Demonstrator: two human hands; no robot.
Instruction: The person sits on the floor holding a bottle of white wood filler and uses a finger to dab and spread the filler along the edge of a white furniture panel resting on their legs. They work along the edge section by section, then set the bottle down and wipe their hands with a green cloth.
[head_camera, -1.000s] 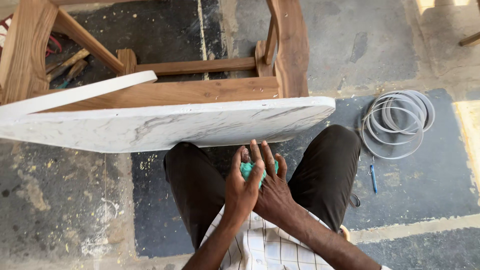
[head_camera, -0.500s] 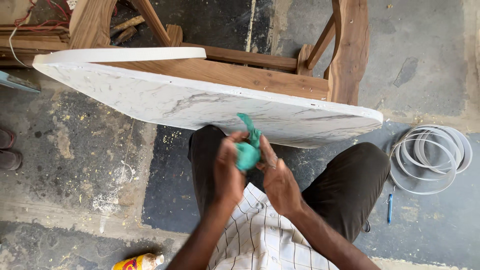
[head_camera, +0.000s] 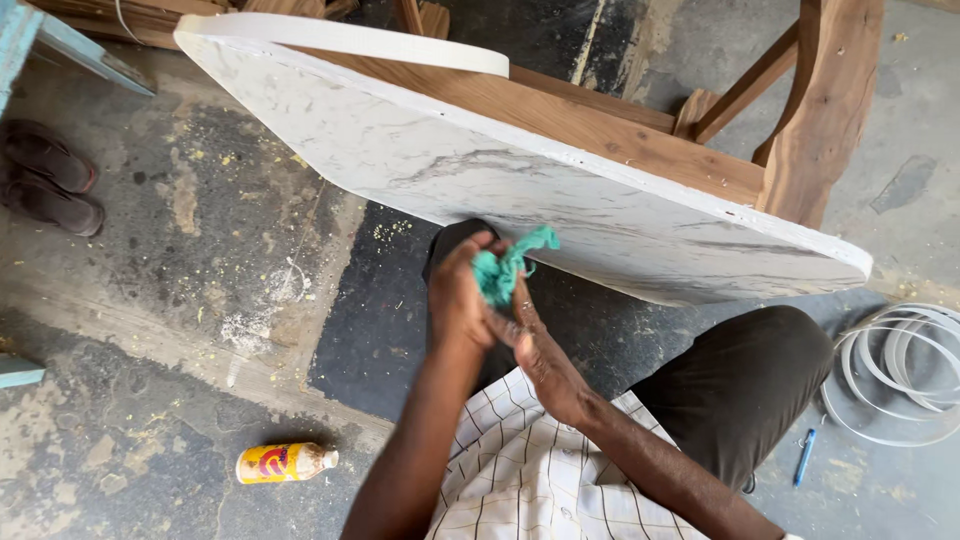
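Hands: left hand (head_camera: 458, 300) and right hand (head_camera: 540, 352) both clenched on crumpled teal cloth rag (head_camera: 505, 265).
Rag: bunched just below edge of white marble-veined table top (head_camera: 520, 180).
Frame: rough brown wood (head_camera: 825, 100).
Floor: dusty concrete, yellow plastic bottle (head_camera: 285, 462) lying on its side.

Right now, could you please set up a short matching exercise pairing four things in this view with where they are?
Things:
1. green cloth
2. yellow bottle
3. coil of white tubing
4. dark shoes

Places:
A. lying on the floor at lower left
B. on the floor at the right edge
C. held between the left hand and right hand
D. on the floor at the left edge

Pairs: 1-C, 2-A, 3-B, 4-D
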